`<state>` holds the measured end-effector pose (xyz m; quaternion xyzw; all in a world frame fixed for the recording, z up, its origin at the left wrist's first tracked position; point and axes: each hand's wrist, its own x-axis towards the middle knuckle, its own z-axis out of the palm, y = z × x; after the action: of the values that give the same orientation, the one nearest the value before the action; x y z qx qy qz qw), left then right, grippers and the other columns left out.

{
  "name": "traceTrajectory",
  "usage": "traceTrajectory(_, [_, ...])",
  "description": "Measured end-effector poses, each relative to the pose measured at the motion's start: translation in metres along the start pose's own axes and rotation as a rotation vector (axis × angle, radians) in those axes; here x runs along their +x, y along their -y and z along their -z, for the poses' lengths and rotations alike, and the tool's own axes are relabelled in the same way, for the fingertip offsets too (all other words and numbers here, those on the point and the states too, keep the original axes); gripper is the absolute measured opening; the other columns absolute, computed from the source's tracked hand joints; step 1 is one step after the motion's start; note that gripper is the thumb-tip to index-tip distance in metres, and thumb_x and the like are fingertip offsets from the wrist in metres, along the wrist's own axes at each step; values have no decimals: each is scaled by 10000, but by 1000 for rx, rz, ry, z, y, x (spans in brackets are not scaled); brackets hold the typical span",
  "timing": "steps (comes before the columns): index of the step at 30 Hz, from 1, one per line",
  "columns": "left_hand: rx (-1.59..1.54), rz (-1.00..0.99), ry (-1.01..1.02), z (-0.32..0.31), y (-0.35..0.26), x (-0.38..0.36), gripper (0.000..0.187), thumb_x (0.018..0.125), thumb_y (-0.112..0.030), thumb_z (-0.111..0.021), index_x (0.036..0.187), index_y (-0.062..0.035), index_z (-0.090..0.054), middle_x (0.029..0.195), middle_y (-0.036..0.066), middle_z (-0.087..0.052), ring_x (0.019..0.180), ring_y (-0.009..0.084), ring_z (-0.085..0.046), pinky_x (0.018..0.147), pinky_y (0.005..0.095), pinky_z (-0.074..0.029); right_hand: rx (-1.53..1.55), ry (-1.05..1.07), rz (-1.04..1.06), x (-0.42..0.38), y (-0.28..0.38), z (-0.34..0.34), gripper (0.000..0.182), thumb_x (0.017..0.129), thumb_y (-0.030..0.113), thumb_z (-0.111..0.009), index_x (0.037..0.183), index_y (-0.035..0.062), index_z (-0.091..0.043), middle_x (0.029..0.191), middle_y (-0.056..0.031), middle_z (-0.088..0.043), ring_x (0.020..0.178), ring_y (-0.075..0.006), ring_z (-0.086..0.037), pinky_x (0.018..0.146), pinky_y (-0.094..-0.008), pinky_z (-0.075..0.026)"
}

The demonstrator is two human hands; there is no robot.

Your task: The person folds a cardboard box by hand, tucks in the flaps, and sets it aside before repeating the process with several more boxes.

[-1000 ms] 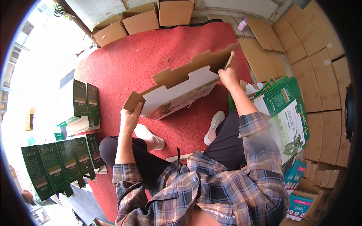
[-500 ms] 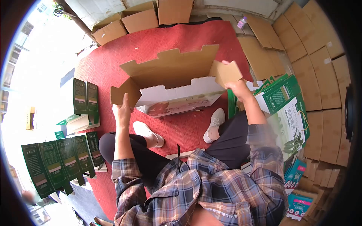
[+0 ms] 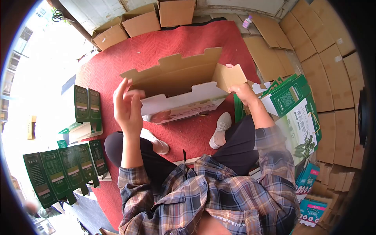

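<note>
A printed cardboard carton (image 3: 184, 107) stands on the red mat between my feet, its top open and its brown inside showing. Notched flaps rise along its two long sides. My right hand (image 3: 241, 93) grips the brown end flap (image 3: 230, 77) at the carton's right, thumb near the lower edge and fingertips showing behind. At the left end, my left hand (image 3: 128, 105) is raised with its fingers apart, close to the carton's corner. That hand hides the left end flap.
Green printed boxes (image 3: 64, 166) stand in rows at the left. Flattened green-and-white cartons (image 3: 295, 121) lean at my right, before stacked brown boxes (image 3: 333, 94). Open brown boxes (image 3: 141, 21) line the back of the red mat (image 3: 117, 58). A small bottle (image 3: 247, 22) stands beyond it.
My left hand has let go of the left end flap, moved up and spread its fingers; that flap no longer sticks out. My right hand keeps its hold on the right flap.
</note>
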<state>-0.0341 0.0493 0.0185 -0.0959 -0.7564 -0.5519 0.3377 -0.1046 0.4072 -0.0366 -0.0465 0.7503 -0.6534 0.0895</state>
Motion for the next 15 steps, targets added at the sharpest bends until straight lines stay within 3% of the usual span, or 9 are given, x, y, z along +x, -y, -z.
traceTrajectory(2, [-181,190,35,-2,22,10,488,890,-6,-549,1353,-25,-395,1269,152,-507,1154,212,-512,921,333,-448,10,10,-2,-1,0,2,756,649,-62,-478,1378,117,-386,1311,-17,-432,1233,-155,-391,913,-270,-409])
traceTrajectory(3, [-180,190,33,-1,27,16,488,890,-6,-549,1353,-25,-395,1269,152,-507,1154,212,-512,921,333,-448,29,18,-8,-1,1,3,758,651,-60,-479,1381,120,-380,1314,-17,-433,1232,-154,-399,905,-272,-417])
traceTrajectory(5, [332,84,51,0,34,24,573,853,-35,-605,1380,-72,-382,1313,140,-472,1266,255,-404,981,386,-404,50,25,-16,-2,3,5,761,653,-58,-480,1384,124,-375,1316,-16,-433,1231,-154,-408,898,-274,-426])
traceTrajectory(7, [293,113,61,3,48,22,613,798,-58,-661,1363,-106,-429,1298,134,-476,1272,284,-372,1015,417,-359,73,51,-55,-3,5,9,773,654,-59,-481,1390,143,-364,1324,-15,-432,1221,-150,-425,865,-286,-454])
traceTrajectory(9, [588,0,168,7,53,20,589,775,-54,-677,1328,-109,-481,1258,143,-487,1194,282,-422,997,407,-365,107,43,-73,-3,6,9,760,646,-74,-478,1374,123,-382,1321,-24,-436,1246,-164,-407,942,-293,-398])
traceTrajectory(10, [598,-29,71,2,46,19,423,744,-32,-685,1157,-102,-621,1102,112,-553,1059,280,-485,916,381,-410,141,36,-88,-3,7,9,748,638,-88,-476,1357,103,-400,1317,-33,-440,1271,-178,-388,1019,-299,-341])
traceTrajectory(11, [599,-26,76,5,49,17,423,744,-32,-685,1157,-102,-621,1102,112,-553,1059,280,-485,916,381,-410,143,35,-93,-3,7,10,748,638,-88,-476,1357,103,-400,1317,-33,-440,1271,-178,-388,1019,-299,-341])
traceTrajectory(14, [564,7,238,11,51,13,114,714,-14,-692,811,-74,-688,807,61,-561,839,251,-557,747,347,-460,191,60,-69,-2,11,12,749,629,-87,-480,1348,107,-405,1323,-33,-440,1284,-175,-382,1032,-306,-335])
traceTrajectory(15, [564,7,239,14,51,11,114,714,-14,-692,811,-74,-688,807,61,-561,839,251,-557,747,347,-460,192,64,-88,-2,13,14,748,628,-91,-478,1346,106,-407,1331,-32,-438,1289,-173,-379,1038,-305,-329])
